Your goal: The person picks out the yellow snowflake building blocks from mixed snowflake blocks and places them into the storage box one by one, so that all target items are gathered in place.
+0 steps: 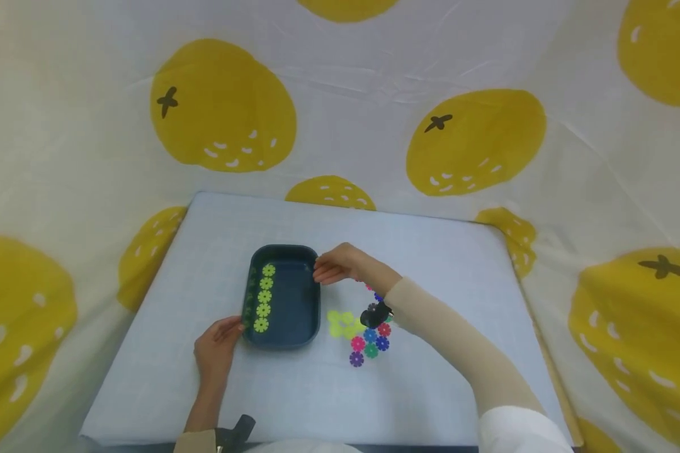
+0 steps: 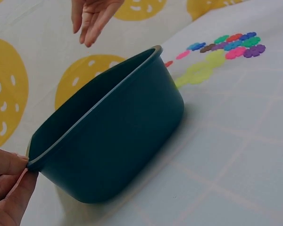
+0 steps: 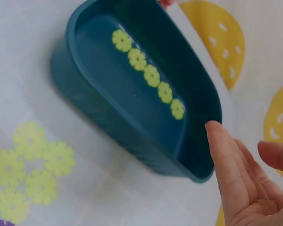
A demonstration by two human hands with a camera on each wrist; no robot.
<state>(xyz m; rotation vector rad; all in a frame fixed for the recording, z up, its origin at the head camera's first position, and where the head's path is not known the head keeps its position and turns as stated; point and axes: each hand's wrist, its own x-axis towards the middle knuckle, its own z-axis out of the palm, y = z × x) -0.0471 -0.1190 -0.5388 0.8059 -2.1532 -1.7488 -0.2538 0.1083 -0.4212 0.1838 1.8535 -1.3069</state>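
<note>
A dark teal plastic basin (image 1: 291,302) stands on the table, left of the middle. Along its left side, several yellow-green snowflake discs (image 3: 151,75) lie flat on the bottom in a straight row. My left hand (image 1: 215,349) pinches the basin's near left corner, thumb and fingertips on the rim in the left wrist view. At the opposite side my right hand (image 1: 340,264) is held by the upper right rim, fingers straight and nothing in them. In the right wrist view its fingertips (image 3: 213,128) overlap the rim, with the thumb apart.
Right of the basin lies a cluster of loose yellow-green discs (image 1: 345,319). Beside it are pink, blue, green, red and purple discs (image 1: 370,336), partly hidden under my right forearm. A pale cloth covers the table (image 1: 430,396); a fruit-print curtain (image 1: 362,82) hangs behind it.
</note>
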